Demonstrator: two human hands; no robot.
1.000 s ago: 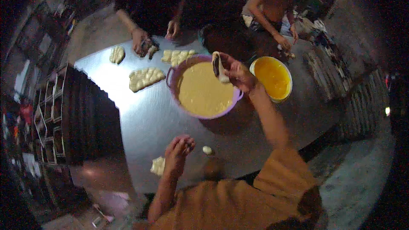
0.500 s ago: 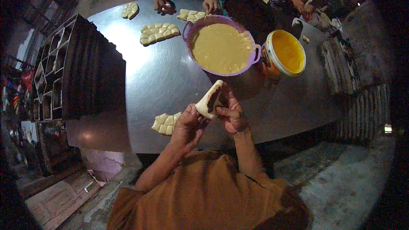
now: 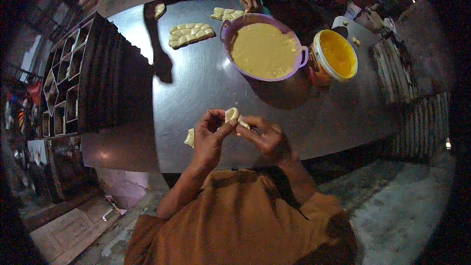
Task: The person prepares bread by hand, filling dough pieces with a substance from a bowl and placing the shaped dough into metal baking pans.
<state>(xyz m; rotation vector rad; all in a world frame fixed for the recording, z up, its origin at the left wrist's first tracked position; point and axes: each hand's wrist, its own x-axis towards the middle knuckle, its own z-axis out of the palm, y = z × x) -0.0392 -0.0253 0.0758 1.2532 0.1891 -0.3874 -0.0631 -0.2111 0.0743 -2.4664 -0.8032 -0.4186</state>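
Observation:
A small piece of pale dough (image 3: pixel 231 114) is held between both my hands above the near part of the metal table. My left hand (image 3: pixel 210 140) pinches it from the left with thumb and fingers. From the right, my right hand (image 3: pixel 269 140) grips its edge, where a flap of the dough sticks out by the thumb. Its surface looks folded over, and no dark filling shows. Just behind my left hand, some more dough pieces (image 3: pixel 189 138) lie on the table, mostly covered by that hand.
A purple basin (image 3: pixel 305 57) of pale yellow batter stands beyond my hands, beside a white-rimmed bucket (image 3: pixel 317 51) of orange-yellow spread. Dough pieces (image 3: pixel 190 35) sit farther back. Dark stacked trays (image 3: pixel 115 76) rise at the left. A co-worker's hand (image 3: pixel 248 0) rests behind the basin.
The dough, spread open with dark filling showing before, is now folded smaller between my fingers. A co-worker's arm has swung out to the far left, and its shadow crosses the table.

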